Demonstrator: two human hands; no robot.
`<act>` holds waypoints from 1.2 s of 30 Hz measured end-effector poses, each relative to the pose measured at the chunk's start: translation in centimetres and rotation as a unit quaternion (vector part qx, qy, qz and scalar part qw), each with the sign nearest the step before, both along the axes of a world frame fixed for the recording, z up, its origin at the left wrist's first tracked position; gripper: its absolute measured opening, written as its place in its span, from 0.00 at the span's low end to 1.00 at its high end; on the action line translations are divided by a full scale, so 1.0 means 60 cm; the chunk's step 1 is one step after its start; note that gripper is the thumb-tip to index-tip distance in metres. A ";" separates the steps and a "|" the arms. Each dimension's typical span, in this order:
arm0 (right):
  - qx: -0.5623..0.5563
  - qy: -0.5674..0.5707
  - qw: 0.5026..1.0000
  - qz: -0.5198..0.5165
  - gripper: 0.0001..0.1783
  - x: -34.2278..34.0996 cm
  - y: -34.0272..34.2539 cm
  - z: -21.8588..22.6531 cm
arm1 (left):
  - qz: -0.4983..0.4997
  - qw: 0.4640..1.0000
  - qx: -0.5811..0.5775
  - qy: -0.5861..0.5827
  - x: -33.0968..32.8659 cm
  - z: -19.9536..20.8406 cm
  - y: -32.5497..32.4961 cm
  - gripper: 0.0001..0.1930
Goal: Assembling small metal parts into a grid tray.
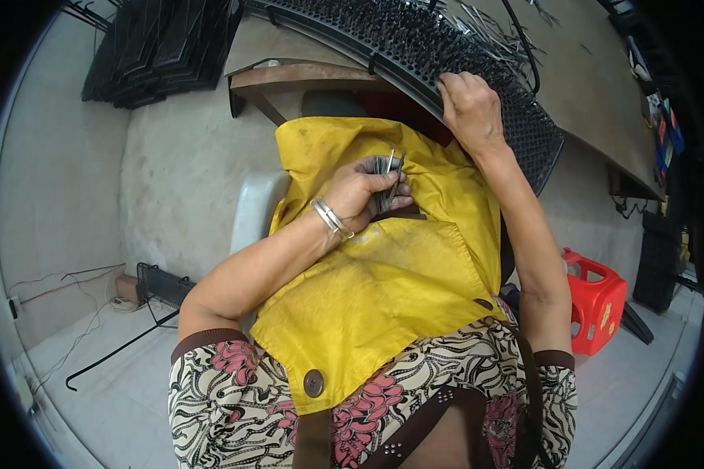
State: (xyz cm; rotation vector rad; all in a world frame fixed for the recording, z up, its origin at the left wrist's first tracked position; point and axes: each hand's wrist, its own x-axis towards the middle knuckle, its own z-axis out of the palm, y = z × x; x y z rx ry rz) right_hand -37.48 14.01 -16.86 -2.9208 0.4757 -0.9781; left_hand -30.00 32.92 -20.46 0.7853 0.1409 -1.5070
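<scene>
My left hand [365, 190], with a silver bangle [332, 218] at its wrist, is closed around a small bundle of thin metal rods [386, 181] above my lap. A lighter rod sticks up past the others. Out to the right, my right hand [471, 112] is at the near edge of a long black perforated rack [546, 146]. Its fingers are bent together; whatever is between them is hidden. Many dark, slim pieces [414, 39] stand in the rack's holes. A yellow apron [352, 281] covers my lap below both hands.
The rack lies on a brown table [594, 102], with loose metal rods [493, 31] behind it. Black racks [160, 51] hang at upper left. A red plastic stool [600, 305] stands at right. On the left floor are a black wire frame [163, 285] and cables.
</scene>
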 end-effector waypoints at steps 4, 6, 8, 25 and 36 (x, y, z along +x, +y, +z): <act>0.092 -0.047 0.994 0.041 0.06 -0.014 0.056 -0.004 | -0.001 1.000 -0.016 -0.010 0.003 0.005 0.003 0.07; 0.431 0.041 0.900 0.042 0.08 -0.026 0.097 0.001 | 0.002 1.000 -0.020 -0.010 0.003 0.003 0.006 0.07; 0.488 0.045 0.871 0.036 0.08 -0.040 0.116 -0.006 | -0.011 0.999 -0.043 -0.014 0.002 0.006 0.003 0.07; 0.115 -0.252 0.955 -0.108 0.05 -0.062 -0.065 0.017 | -0.067 0.995 -0.001 -0.076 -0.001 0.013 0.005 0.13; -0.028 -0.194 0.980 -0.033 0.04 -0.039 -0.080 0.001 | -0.071 0.996 -0.007 -0.062 0.003 0.006 0.006 0.09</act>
